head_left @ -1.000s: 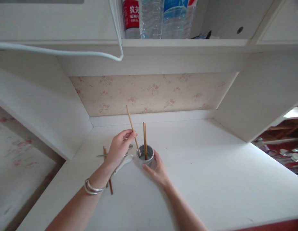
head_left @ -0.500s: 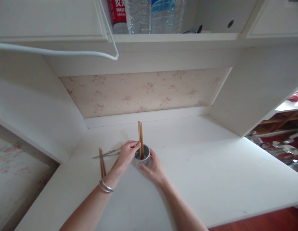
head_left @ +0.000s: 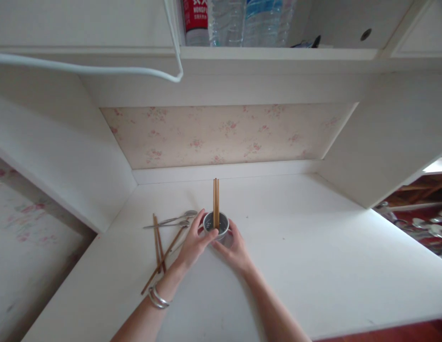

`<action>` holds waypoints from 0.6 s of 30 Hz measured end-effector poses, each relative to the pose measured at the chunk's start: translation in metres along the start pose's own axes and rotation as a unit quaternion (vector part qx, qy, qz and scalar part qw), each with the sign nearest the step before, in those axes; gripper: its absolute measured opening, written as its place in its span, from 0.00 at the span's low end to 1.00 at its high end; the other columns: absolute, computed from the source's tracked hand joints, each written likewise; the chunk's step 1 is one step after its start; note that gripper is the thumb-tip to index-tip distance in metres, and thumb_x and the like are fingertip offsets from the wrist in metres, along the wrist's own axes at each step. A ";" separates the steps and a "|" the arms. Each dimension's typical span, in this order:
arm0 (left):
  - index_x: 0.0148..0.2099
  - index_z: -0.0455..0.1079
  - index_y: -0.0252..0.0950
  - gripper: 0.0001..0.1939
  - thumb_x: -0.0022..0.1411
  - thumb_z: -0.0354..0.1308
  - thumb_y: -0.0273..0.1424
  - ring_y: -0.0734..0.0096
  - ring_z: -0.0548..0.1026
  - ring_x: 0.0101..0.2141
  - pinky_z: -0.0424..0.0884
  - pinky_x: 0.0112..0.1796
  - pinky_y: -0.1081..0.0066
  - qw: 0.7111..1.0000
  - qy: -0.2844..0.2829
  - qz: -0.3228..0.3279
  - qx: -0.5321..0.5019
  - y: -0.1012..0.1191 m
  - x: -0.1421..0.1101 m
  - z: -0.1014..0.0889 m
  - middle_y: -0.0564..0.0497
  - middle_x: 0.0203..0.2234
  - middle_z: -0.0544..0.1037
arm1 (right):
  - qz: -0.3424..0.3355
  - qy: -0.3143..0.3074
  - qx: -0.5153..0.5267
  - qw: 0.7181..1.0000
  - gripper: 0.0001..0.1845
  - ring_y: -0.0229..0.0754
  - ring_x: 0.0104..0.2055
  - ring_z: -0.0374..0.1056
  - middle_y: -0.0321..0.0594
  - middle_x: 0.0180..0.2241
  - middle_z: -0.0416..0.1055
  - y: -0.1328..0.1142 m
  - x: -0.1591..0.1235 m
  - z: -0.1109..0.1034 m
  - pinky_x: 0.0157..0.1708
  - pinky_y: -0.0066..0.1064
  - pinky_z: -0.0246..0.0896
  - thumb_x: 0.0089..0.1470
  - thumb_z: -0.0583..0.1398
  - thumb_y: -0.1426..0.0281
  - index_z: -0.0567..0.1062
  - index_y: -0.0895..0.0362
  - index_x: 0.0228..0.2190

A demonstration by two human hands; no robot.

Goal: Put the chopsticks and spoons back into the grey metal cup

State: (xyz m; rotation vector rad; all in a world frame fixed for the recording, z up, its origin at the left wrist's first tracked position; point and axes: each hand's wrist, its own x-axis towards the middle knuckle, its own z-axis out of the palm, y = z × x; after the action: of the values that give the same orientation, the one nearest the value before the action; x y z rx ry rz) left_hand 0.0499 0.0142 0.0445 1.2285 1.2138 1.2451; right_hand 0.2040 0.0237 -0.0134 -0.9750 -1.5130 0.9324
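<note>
A white cup (head_left: 209,221) with a dark inside stands on the white tabletop. A few wooden chopsticks (head_left: 216,199) stand upright in it. My left hand (head_left: 195,241) wraps round the cup's left side, its thumb at the near rim. From the other side my right hand (head_left: 235,249) grips the cup, fingers at the right and thumb low at the front. Left of my hands, loose wooden chopsticks (head_left: 158,247) lie on the table, one crossing the others diagonally. Two metal spoons (head_left: 175,221) lie there too, their handles over the chopsticks' far ends.
Tall white side panels (head_left: 378,128) and a floral back panel (head_left: 221,135) enclose the white table (head_left: 295,247). Overhead, plastic bottles (head_left: 226,23) stand on an open shelf, and a white cable (head_left: 135,71) hangs at the left.
My left hand has let go of the chopsticks in the cup and moved down onto its side. A diagonal chopstick now shows on the table. The view has shifted slightly.
</note>
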 end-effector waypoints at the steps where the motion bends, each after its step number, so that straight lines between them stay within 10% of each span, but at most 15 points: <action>1: 0.65 0.50 0.40 0.44 0.51 0.66 0.38 0.57 0.62 0.58 0.60 0.57 0.61 1.000 -0.012 0.008 -0.017 -0.005 -0.005 0.002 0.44 0.61 0.61 | 0.001 -0.002 0.005 1.000 0.38 0.54 0.54 0.64 0.46 0.53 0.67 0.000 0.000 0.000 0.52 0.51 0.60 0.44 0.67 0.61 0.62 0.50 0.56; 11: 0.57 0.62 0.37 0.36 0.46 0.69 0.31 0.57 0.71 0.51 0.64 0.54 0.58 0.997 0.007 0.044 -0.059 -0.031 -0.003 0.012 0.42 0.52 0.72 | 0.025 -0.040 0.036 0.998 0.39 0.54 0.57 0.61 0.45 0.58 0.62 -0.009 -0.004 0.000 0.55 0.53 0.57 0.47 0.65 0.67 0.57 0.49 0.59; 18: 0.56 0.65 0.39 0.36 0.44 0.70 0.29 0.54 0.70 0.51 0.64 0.53 0.59 0.991 -0.022 0.031 -0.128 -0.026 -0.006 0.008 0.43 0.51 0.73 | -0.019 0.196 -0.099 0.975 0.15 0.47 0.47 0.65 0.44 0.45 0.70 -0.052 -0.007 0.001 0.50 0.46 0.60 0.56 0.58 0.65 0.68 0.53 0.46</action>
State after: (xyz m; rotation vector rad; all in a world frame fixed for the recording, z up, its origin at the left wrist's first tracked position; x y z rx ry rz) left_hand 0.0577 0.0092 0.0179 1.1047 0.9573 1.3659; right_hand 0.1980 -0.0018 0.0325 -1.1898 -1.2954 0.5267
